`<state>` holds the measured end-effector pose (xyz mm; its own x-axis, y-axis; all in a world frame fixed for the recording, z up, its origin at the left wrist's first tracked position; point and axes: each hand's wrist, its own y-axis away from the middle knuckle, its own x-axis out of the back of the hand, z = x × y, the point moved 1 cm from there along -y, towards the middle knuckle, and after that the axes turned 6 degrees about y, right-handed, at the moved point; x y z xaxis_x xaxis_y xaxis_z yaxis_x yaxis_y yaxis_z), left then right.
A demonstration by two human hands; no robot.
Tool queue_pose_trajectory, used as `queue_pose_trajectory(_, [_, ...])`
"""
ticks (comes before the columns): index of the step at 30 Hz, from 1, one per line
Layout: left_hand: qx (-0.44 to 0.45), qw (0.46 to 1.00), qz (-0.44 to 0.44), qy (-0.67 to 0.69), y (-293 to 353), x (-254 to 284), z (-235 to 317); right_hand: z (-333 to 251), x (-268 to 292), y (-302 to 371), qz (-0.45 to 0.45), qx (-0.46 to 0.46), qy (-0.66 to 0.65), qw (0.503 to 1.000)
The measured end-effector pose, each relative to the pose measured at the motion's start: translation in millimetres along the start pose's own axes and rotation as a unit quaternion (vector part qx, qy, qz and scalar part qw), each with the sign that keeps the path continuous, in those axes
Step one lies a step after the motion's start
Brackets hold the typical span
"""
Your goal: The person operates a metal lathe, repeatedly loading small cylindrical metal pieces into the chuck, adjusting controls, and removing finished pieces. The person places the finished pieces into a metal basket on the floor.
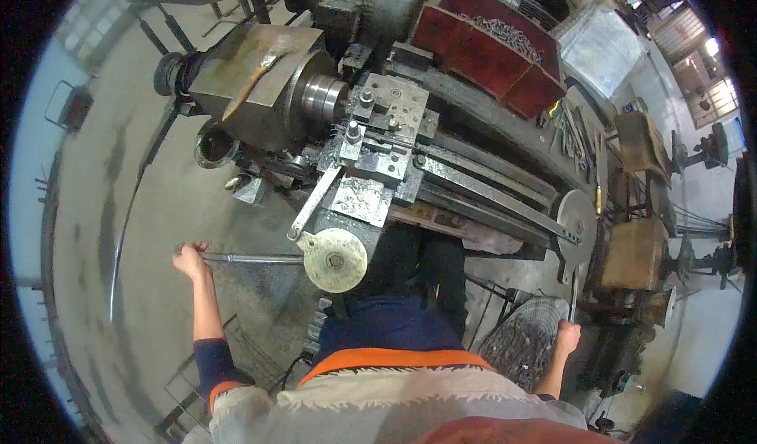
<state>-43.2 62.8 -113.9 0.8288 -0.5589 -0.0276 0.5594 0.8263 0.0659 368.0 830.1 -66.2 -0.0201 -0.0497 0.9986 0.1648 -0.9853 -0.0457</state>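
Observation:
My left hand (189, 261) is closed around the outer end of a long metal lever (256, 259). That lever runs to a round, worn disc (335, 261) at the near side of a small lathe. Out to the right, my right hand (568, 335) grips a metal handle (574, 298) below a grey disc (577, 222) at the end of the lathe bed. Between them, the oily tool slide (394, 105) with its upright bolts stands beside the shiny spindle nose (325, 97). A flat clamp lever (315, 203) slants down from the tool block toward the worn disc.
A wooden-handled brush (251, 87) lies on the headstock (244, 57). Behind the bed are a motor (367, 6) and a red bin (481, 57) holding small metal parts. Loose hand tools (572, 136) lie at the right. A basket of dark pieces (520, 337) stands near my right arm.

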Motion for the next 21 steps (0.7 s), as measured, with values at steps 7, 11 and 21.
queue_pose_trajectory(7, [0.003, 1.000, -0.029, 0.007, 15.7, 17.5, 16.6, 31.8, -23.5, -56.9, 0.078, 0.126, 0.051, 0.988])
queue_pose_trajectory(11, [0.016, 1.000, -0.007, -0.008, 21.2, 48.5, 16.6, 41.6, -27.4, -135.3, 0.093, 0.108, 0.118, 0.983])
queue_pose_trajectory(21, [-0.210, 0.834, -0.161, -0.484, -109.9, 68.2, -25.2, 9.2, -28.3, -139.7, 0.186, 0.136, 0.172, 0.958])
